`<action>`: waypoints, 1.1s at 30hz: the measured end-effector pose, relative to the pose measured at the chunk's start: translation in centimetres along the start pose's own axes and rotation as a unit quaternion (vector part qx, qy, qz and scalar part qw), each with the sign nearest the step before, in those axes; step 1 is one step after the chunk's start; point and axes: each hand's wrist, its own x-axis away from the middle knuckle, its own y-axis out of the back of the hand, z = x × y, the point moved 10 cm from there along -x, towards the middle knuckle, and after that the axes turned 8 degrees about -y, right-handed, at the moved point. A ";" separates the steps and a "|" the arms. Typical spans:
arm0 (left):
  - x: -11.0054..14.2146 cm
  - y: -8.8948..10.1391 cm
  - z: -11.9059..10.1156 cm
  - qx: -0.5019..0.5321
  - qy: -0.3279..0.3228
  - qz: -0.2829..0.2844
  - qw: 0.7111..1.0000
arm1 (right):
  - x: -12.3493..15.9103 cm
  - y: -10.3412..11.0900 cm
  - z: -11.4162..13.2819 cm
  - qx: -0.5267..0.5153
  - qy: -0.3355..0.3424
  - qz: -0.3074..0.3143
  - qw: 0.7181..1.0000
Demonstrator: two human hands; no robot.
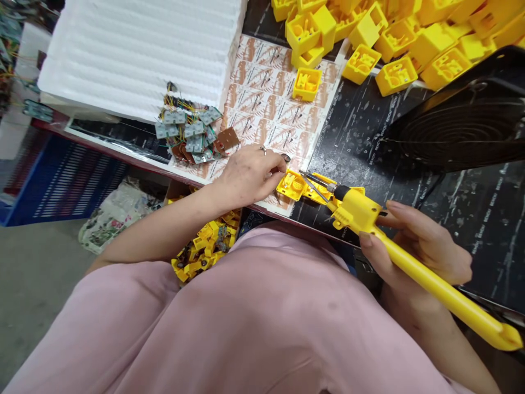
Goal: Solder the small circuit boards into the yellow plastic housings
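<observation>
My right hand [414, 246] is wrapped round a long yellow soldering iron [410, 257], its metal tip [314, 183] resting over a small yellow plastic housing [295, 186] at the bench's front edge. My left hand [250, 175], a ring on one finger, presses its closed fingertips against the left side of that housing, pinching something small and dark that I cannot make out. A cluster of small grey circuit boards with coloured wires [191, 134] lies just left of my left hand.
A heap of yellow plastic housings [394, 33] fills the back right. White foam sheets [143, 49] are stacked back left. A black fan guard [463, 131] stands at right. A box of yellow parts [205, 249] sits under the bench beside a blue crate [61, 180].
</observation>
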 end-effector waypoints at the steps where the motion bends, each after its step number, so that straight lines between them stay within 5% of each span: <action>1: -0.1 -0.1 -0.1 -0.001 0.001 0.003 1.000 | 0.0 0.0 0.3 -0.001 0.001 -0.002 1.000; 8: -0.4 -0.2 -0.9 -0.027 -0.018 0.023 0.999 | -0.3 -0.8 2.1 -0.053 0.026 0.003 0.998; 18: -1.0 -0.4 -0.9 -0.052 -0.011 0.047 0.998 | -1.7 -2.1 4.4 0.061 0.115 0.051 0.990; 33: -1.3 -0.6 -0.9 -0.064 -0.012 0.079 0.995 | -1.8 -1.4 3.4 0.043 0.074 0.048 0.995</action>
